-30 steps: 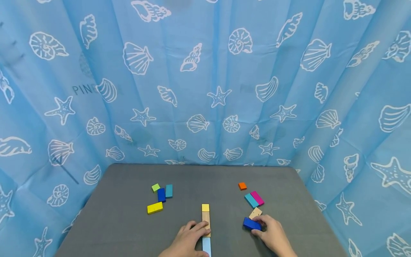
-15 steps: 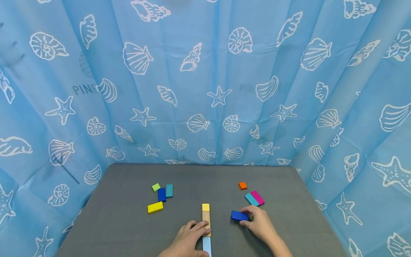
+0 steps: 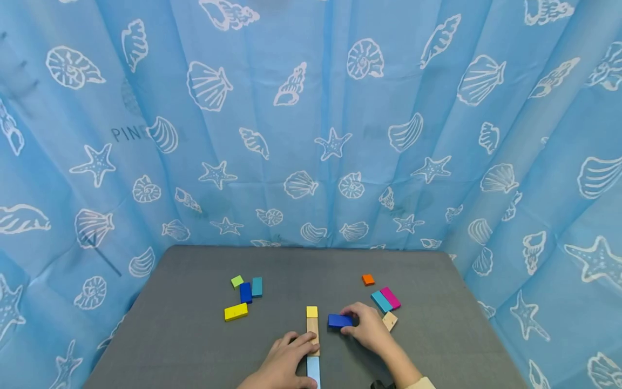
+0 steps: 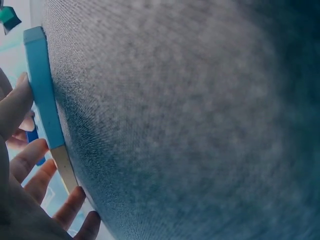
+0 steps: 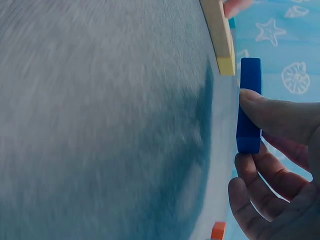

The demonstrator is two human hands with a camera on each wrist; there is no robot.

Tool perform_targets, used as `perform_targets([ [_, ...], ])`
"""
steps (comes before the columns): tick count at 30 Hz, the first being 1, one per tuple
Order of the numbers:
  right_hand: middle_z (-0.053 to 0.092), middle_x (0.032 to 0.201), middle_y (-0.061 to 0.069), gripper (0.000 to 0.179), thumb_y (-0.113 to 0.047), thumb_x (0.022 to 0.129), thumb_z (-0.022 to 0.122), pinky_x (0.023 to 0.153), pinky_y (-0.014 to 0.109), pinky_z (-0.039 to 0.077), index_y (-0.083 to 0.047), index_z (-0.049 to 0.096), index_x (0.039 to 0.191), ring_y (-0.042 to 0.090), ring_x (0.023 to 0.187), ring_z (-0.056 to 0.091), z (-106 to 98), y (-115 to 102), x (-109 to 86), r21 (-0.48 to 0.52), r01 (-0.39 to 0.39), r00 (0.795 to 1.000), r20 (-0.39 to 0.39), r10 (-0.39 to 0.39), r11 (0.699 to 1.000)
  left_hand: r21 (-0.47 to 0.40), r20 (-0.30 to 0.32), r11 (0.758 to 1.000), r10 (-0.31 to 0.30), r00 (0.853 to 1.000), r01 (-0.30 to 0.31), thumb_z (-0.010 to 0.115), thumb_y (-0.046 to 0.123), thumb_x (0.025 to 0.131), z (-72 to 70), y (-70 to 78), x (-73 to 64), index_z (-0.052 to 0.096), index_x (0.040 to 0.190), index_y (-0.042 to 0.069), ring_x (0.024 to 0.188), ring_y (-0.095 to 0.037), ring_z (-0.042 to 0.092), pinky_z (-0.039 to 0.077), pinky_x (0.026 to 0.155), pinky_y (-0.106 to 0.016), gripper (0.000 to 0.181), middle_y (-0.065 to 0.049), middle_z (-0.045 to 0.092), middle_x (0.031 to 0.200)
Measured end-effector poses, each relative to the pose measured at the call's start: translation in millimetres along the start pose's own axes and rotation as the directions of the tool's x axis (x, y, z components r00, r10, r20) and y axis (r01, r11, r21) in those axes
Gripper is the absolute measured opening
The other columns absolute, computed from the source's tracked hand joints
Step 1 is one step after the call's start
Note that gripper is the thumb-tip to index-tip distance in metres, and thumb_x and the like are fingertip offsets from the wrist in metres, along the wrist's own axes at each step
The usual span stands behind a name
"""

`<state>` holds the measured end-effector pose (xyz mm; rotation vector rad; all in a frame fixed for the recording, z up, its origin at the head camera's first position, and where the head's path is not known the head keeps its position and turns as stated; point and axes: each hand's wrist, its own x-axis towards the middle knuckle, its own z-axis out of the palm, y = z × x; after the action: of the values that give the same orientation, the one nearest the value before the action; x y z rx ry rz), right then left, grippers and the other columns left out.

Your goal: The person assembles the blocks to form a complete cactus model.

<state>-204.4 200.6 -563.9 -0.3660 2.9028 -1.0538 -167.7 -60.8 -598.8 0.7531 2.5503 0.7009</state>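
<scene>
Dark blue block [image 3: 339,321]: gripped by the right hand [image 3: 366,326], thumb on one side and fingertips on the other, clear of the grey table [image 3: 194,346] per the right wrist view. It lies crosswise, just to the right of a straight row and apart from it. The row comprises, from the far end, a small yellow block [image 3: 312,312], a tan block [image 3: 312,325] and a light blue block [image 3: 313,370], set end to end; the near end of the row is cut off in the head view. The left hand [image 3: 286,361] is spread and relaxed, fingers resting on the tan block, thumb against the light blue block. Left of the row, close together: a lime green block [image 3: 237,281], a second blue block [image 3: 245,293], a teal block [image 3: 257,287] and a long yellow block [image 3: 236,312]; contact between them cannot be confirmed. Right side: an orange block [image 3: 368,280] lies apart; a turquoise block [image 3: 381,301] and a magenta block [image 3: 390,298] lie side by side, touching; a wooden block [image 3: 390,320] sits near them, partly hidden by the right hand. Backdrop: blue curtain [image 3: 330,183] with white shell and starfish prints.
</scene>
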Motion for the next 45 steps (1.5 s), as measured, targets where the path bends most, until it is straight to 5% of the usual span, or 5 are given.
perform_targets([
  [8, 0.068, 0.100, -0.001, 0.029, -0.013, 0.078, 0.087, 0.079, 0.042, 0.051, -0.013, 0.075, 0.104, 0.016, 0.089, 0.058, 14, -9, 6.3, 0.003, 0.016, 0.997, 0.078, -0.016, 1.000, -0.038, 0.018, 0.999, -0.013, 1.000, 0.014, 0.077, 0.061, 0.078, 0.4, 0.4, -2.0, 0.057, 0.137, 0.045, 0.133, -0.028, 0.044, 0.040, 0.104, -0.058, 0.065, 0.021, 0.045, 0.151],
  [22, 0.066, 0.096, 0.001, 0.028, -0.009, 0.077, 0.087, 0.077, 0.044, 0.051, -0.010, 0.075, 0.103, 0.018, 0.088, 0.058, 22, -13, 17.2, -0.022, 0.006, 0.995, 0.097, -0.004, 1.000, -0.037, 0.002, 0.999, 0.007, 1.000, -0.007, 0.074, 0.065, 0.077, 0.4, -2.7, 1.6, 0.056, 0.137, 0.047, 0.130, -0.027, 0.045, 0.041, 0.103, -0.056, 0.065, 0.023, 0.044, 0.151],
  [30, 0.069, 0.106, 0.005, 0.033, -0.016, 0.078, 0.087, 0.088, 0.053, 0.052, -0.011, 0.074, 0.108, 0.025, 0.099, 0.062, 22, -14, 17.3, -0.036, 0.002, 0.994, 0.113, 0.002, 0.999, -0.025, 0.010, 0.999, -0.020, 1.000, 0.020, 0.076, 0.063, 0.077, -0.8, -0.9, 2.3, 0.056, 0.137, 0.047, 0.130, -0.026, 0.044, 0.041, 0.103, -0.057, 0.065, 0.023, 0.044, 0.150],
  [38, 0.069, 0.119, 0.007, 0.038, -0.021, 0.082, 0.085, 0.096, 0.058, 0.048, -0.012, 0.072, 0.116, 0.033, 0.113, 0.061, 8, -13, 7.8, -0.030, -0.065, 0.996, 0.056, 0.066, 0.997, -0.002, 0.015, 1.000, -0.008, 1.000, 0.008, 0.074, 0.064, 0.078, 0.4, 1.8, 1.4, 0.057, 0.138, 0.043, 0.130, -0.029, 0.045, 0.041, 0.102, -0.059, 0.066, 0.020, 0.045, 0.151],
  [45, 0.069, 0.116, 0.005, 0.042, -0.022, 0.080, 0.086, 0.093, 0.053, 0.052, -0.011, 0.071, 0.118, 0.029, 0.110, 0.064, -6, -5, -0.2, -0.033, -0.088, 0.996, -0.018, 0.087, 0.996, 0.010, 0.032, 0.998, -0.068, 0.997, 0.068, 0.079, 0.059, 0.077, -1.8, 5.4, 5.1, 0.058, 0.136, 0.045, 0.131, -0.027, 0.044, 0.041, 0.103, -0.058, 0.064, 0.022, 0.045, 0.150],
])
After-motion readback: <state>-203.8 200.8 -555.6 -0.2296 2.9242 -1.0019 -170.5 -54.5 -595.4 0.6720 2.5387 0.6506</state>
